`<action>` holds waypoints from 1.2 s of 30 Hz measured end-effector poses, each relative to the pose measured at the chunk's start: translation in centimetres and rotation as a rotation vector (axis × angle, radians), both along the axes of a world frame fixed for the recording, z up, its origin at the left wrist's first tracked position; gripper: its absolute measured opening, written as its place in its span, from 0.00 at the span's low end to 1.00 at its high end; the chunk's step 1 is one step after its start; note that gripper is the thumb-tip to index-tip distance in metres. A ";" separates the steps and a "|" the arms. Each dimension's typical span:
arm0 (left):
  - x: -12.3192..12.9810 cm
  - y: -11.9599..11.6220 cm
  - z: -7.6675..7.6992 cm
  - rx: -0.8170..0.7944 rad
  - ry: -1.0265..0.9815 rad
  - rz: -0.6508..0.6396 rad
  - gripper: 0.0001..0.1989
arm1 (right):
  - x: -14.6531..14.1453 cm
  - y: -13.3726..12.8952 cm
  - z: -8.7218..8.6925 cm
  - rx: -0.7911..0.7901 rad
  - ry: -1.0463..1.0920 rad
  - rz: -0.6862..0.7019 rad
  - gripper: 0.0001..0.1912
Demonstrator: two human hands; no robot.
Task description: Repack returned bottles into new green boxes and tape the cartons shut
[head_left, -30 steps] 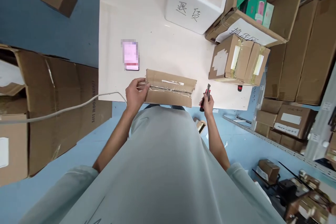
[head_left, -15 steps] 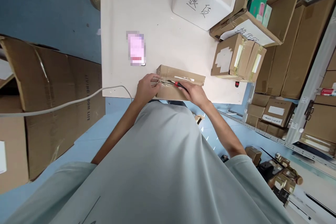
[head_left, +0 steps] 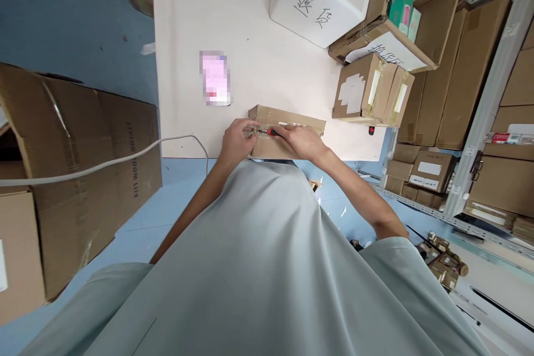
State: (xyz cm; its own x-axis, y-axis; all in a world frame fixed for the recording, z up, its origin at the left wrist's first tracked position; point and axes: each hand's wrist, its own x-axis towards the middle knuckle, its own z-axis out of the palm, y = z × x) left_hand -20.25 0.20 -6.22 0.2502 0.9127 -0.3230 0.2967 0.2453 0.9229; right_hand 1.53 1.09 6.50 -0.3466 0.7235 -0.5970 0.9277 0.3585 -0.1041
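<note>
A long, narrow cardboard box [head_left: 269, 147] lies at the front edge of the white table, with clear tape along its top. My left hand [head_left: 238, 140] grips the box's left end, its thumb and forefinger curved over the taped edge. In my right hand [head_left: 303, 142] is a red and black utility knife [head_left: 273, 132], held low over the box with its blade towards the left end. The blade tip is at the tape near my left fingers; how deep it sits, I cannot tell.
A phone [head_left: 216, 79] with a blurred screen lies on the table [head_left: 179, 67]. Back right stand a white bin [head_left: 317, 11], an open carton [head_left: 442, 28] and taped boxes [head_left: 362, 89]. A pale cable [head_left: 104, 167] crosses at left, before a large carton [head_left: 92, 178].
My right hand has slid left along the box with the knife, bringing it closer to my left hand. The left hand stays at the box's end. The view has shifted slightly.
</note>
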 end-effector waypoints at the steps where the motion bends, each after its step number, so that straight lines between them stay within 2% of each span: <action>1: -0.1 0.0 0.0 -0.002 -0.007 0.000 0.20 | -0.1 0.1 0.2 -0.010 -0.003 0.006 0.21; 6: -0.3 0.2 0.1 -0.004 -0.021 -0.003 0.21 | -1.1 0.4 0.7 -0.033 -0.054 0.031 0.19; 12: -0.4 0.1 0.7 -0.025 -0.005 0.015 0.22 | -2.9 0.9 1.7 -0.091 -0.162 0.101 0.23; 15: -0.2 0.1 0.9 -0.011 0.015 0.024 0.20 | -2.5 0.6 2.4 -0.118 -0.206 0.082 0.24; 19: 0.0 0.0 1.0 0.001 0.037 0.053 0.19 | 0.9 -0.5 3.5 -0.149 -0.284 0.050 0.26; 24: 0.6 -0.3 1.1 0.008 0.088 0.099 0.20 | 9.5 -2.8 4.8 -0.212 -0.452 -0.058 0.23; 27: 1.5 -0.6 1.3 0.034 0.163 0.136 0.19 | 13.5 -3.7 4.6 -0.187 -0.446 -0.082 0.22; 32: 2.4 -1.2 1.7 0.063 0.269 0.215 0.19 | 15.2 -3.6 3.1 -0.177 -0.321 -0.024 0.25; 36: 4.1 -1.0 1.9 0.022 0.269 0.258 0.18 | 17.2 -2.9 2.6 -0.125 -0.249 -0.030 0.25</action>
